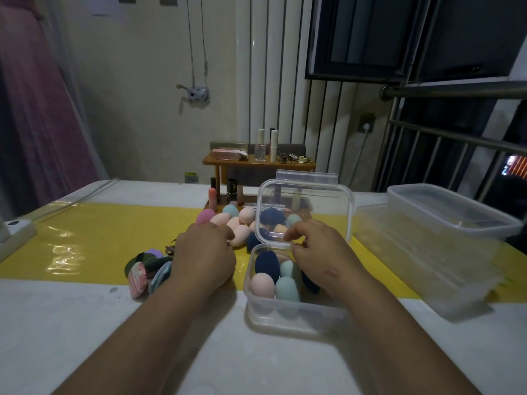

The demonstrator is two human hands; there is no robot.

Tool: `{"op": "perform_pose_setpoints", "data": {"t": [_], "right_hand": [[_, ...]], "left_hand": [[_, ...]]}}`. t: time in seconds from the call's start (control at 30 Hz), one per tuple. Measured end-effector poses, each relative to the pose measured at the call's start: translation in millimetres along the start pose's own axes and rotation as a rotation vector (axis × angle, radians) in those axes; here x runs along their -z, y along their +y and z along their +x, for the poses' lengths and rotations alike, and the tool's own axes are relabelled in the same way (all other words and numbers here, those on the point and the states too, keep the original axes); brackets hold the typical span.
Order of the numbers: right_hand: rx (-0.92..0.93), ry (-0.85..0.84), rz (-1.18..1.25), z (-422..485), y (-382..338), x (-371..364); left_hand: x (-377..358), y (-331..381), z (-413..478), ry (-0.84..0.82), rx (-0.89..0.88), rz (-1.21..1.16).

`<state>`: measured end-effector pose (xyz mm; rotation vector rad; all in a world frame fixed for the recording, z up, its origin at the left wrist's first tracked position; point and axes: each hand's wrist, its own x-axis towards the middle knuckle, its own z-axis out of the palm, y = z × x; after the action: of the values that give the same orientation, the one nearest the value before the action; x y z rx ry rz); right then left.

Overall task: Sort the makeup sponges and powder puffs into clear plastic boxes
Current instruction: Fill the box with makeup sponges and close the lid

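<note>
Several sponges (262,285) upright in box (296,319), lid (306,199) raised

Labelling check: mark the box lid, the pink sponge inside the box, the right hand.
box lid (305,209), head view, clear centre panel.
pink sponge (262,285), head view, its middle.
right hand (322,252), head view, back of hand.

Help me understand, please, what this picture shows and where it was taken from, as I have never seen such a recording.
There is no machine here: a person wears a camera on the head, which looks down at their own two bare hands. The right hand pinches the lower edge of a clear lid, raised above a small clear box that holds several egg-shaped sponges. The left hand rests on a pile of loose sponges; whether it grips one is hidden. Flat powder puffs lie left of it, and larger clear boxes stand at the right.
</note>
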<state>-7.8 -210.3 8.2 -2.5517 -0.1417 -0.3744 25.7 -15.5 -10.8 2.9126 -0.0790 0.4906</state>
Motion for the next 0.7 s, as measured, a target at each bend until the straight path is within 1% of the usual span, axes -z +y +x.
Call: {"op": "perform_pose_setpoints", "data": {"t": [0.07,0.13,0.33,0.5,0.7], "right_hand": [[-0.001,-0.004,-0.004,0,0,1],[-0.002,-0.015,-0.011,0,1,0],[0.003,-0.031,-0.026,-1,2,-1],[0.005,-0.033,-0.014,-1,2,0],[-0.002,-0.018,0.03,1,3,1]], "left_hand": [[-2,-1,3,-0.087,-0.006,0.117],[-6,-3,4,-0.141,-0.032,0.186],[-16,-1,5,-0.266,-0.06,0.282],[-20,2,6,-0.253,-0.009,0.294],[-7,1,4,-0.091,-0.052,0.285]]}}
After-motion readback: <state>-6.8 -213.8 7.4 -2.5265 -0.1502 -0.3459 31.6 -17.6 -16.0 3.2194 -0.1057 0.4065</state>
